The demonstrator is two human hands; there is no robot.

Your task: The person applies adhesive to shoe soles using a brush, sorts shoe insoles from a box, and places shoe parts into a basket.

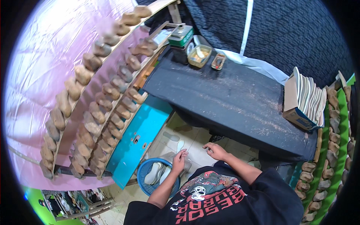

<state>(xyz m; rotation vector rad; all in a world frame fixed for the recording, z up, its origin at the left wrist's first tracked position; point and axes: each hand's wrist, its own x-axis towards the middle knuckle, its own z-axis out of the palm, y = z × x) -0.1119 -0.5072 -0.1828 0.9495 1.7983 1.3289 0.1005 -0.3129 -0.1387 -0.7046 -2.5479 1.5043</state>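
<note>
My left hand (180, 160) is held above the floor beside a blue plastic basket (141, 184), fingers stretched out and nothing in them. Pale shoe-sole pieces (153, 174) lie inside the basket, partly behind my left forearm. To the right, my right hand (215, 150) hangs in front of the table's near edge, its fingers loosely bent and apart, holding nothing I can see. On the tiled floor beyond my left hand lie a whitish sole-shaped piece (180, 145) and a greyish one (171, 137).
A table under black cloth (228, 92) carries a green-and-white can (182, 35), a yellowish tub (199, 56), a small container (218, 62) and a box of upright soles (300, 112). Wooden shoe lasts (82, 75) line racks on both sides. A turquoise panel (137, 137) stands left.
</note>
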